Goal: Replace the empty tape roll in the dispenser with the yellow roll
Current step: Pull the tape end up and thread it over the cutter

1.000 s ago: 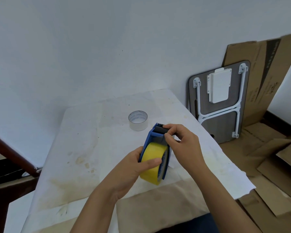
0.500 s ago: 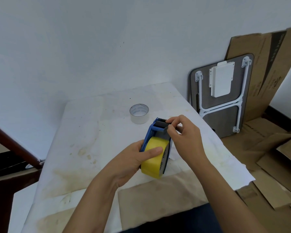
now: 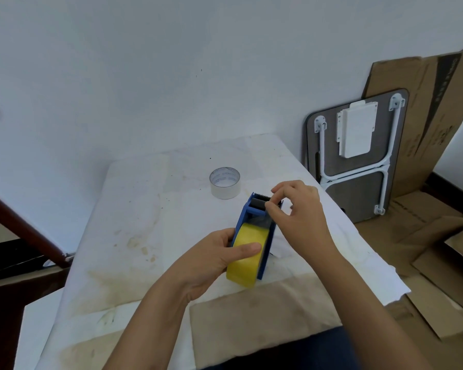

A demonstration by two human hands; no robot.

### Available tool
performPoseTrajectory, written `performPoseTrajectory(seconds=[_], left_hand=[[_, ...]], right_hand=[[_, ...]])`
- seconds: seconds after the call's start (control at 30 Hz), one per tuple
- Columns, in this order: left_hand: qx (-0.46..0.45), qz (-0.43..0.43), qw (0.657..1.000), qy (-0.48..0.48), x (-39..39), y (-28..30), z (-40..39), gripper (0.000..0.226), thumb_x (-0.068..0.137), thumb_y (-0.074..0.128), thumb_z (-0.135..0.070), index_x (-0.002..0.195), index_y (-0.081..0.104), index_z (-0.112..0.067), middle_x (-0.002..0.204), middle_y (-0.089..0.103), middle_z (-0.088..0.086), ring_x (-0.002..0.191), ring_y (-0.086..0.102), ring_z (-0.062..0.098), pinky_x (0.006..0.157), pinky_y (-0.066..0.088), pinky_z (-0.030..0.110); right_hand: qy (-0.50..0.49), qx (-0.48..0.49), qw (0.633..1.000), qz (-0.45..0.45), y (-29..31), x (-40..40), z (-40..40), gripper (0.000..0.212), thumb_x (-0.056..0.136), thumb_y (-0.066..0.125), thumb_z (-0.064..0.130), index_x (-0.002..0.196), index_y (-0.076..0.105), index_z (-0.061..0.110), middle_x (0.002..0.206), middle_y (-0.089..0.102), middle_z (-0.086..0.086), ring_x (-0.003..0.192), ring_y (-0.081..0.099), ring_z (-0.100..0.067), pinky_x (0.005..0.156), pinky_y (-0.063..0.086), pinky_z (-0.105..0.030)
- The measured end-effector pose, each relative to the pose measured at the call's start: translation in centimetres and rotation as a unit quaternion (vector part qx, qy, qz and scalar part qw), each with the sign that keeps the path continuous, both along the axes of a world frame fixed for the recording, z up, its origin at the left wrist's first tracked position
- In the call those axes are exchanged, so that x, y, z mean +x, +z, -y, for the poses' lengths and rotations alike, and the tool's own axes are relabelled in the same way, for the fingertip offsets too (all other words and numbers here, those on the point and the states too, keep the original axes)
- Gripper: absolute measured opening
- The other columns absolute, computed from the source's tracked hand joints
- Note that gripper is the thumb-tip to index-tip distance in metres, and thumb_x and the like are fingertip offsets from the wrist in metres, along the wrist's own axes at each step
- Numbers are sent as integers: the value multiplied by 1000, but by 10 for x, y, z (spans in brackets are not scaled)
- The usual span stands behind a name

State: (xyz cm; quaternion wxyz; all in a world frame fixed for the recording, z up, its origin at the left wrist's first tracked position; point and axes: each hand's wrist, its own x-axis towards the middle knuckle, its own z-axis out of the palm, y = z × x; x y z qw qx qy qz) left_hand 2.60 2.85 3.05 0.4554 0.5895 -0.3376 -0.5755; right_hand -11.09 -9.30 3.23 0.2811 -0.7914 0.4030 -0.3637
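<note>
The yellow tape roll (image 3: 247, 256) sits inside the blue dispenser (image 3: 245, 213), held just above the white-covered table (image 3: 145, 209). My left hand (image 3: 211, 260) grips the dispenser and roll from the left, thumb pressed on the yellow tape. My right hand (image 3: 298, 212) pinches at the front end of the dispenser by its black roller and toothed blade, thumb and forefinger closed on what looks like the tape's loose end. The empty white tape core (image 3: 225, 182) stands on the table just behind the dispenser, apart from both hands.
A folded grey lap table with white legs (image 3: 358, 158) leans against the wall on the right, with flattened cardboard (image 3: 425, 236) behind and below it. A dark wooden rail (image 3: 24, 228) runs at the left. A brown sheet (image 3: 251, 313) covers the table's near edge.
My right hand's fingers shifted slightly along the dispenser's front end near the blade. The left hand keeps the same grip. The view tilted a little.
</note>
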Motion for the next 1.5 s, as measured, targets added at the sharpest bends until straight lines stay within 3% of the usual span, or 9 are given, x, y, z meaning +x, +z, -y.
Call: performPoseTrajectory(seconds=[0.2, 0.4, 0.63, 0.8, 0.93, 1.13, 1.3, 1.37, 1.5], left_hand=[[-11, -6, 1000, 6, 2, -1, -1, 42, 73, 75, -26, 114, 70, -15, 93, 79, -3, 84, 73, 12, 85, 56, 32], [-11, -3, 1000, 21, 3, -1, -1, 27, 85, 72, -18, 111, 71, -16, 92, 79, -3, 85, 73, 12, 83, 55, 30], [-19, 4, 1000, 23, 3, 1, -2, 30, 83, 73, -18, 113, 70, -15, 95, 79, -1, 88, 72, 14, 88, 55, 33], [-31, -3, 999, 30, 7, 1, -5, 45, 71, 77, -27, 114, 70, -17, 97, 78, 1, 91, 72, 17, 96, 53, 41], [-29, 6, 999, 24, 10, 1, -6, 50, 70, 78, -27, 118, 68, -16, 100, 78, 2, 94, 71, 18, 100, 51, 43], [-24, 5, 1000, 10, 13, 0, -7, 56, 75, 83, -24, 128, 63, -16, 119, 74, 9, 113, 67, 30, 105, 50, 44], [-26, 5, 1000, -14, 12, 3, -7, 49, 78, 81, -18, 124, 65, -13, 112, 75, 8, 103, 69, 23, 97, 54, 39], [-28, 1, 1000, -12, 12, 2, -7, 46, 79, 78, -18, 123, 66, -11, 110, 75, 8, 100, 69, 22, 94, 54, 38], [-43, -35, 998, 41, 5, 0, -5, 47, 76, 77, -17, 121, 66, -9, 107, 76, 7, 97, 71, 21, 90, 56, 35]], right_hand=[[8, 43, 998, -49, 9, -6, 5, 10, 89, 57, 10, 90, 58, 20, 92, 65, 2, 70, 58, -9, 58, 39, -15], [61, 46, 990, -117, 20, -4, 9, 19, 88, 61, 15, 104, 71, 21, 101, 60, 1, 84, 59, -13, 66, 37, -7], [68, -28, 981, -178, 22, -4, 11, 14, 85, 65, 21, 98, 64, 27, 101, 53, 1, 95, 50, -16, 78, 48, -33], [94, -18, 985, -143, 24, -5, 13, 6, 84, 69, 24, 80, 64, 26, 100, 54, 2, 84, 48, -14, 75, 41, -27], [112, 17, 987, -114, 29, -5, 11, 9, 83, 68, 22, 76, 64, 25, 102, 56, 3, 97, 54, -16, 89, 49, -36], [91, 69, 991, -63, 35, -2, 13, 9, 84, 65, 16, 75, 63, 20, 103, 58, 1, 94, 59, -18, 91, 50, -38], [58, 56, 996, -39, 34, 5, 12, 12, 79, 65, 10, 71, 62, 18, 101, 56, 0, 96, 53, -17, 83, 47, -24], [61, 82, 994, -34, 34, 2, 13, 11, 79, 64, 8, 71, 62, 16, 102, 58, -2, 92, 57, -16, 82, 49, -24], [85, 122, 988, -28, 32, -3, 14, 11, 77, 63, 8, 70, 62, 17, 106, 61, 1, 101, 58, -15, 95, 48, -32]])
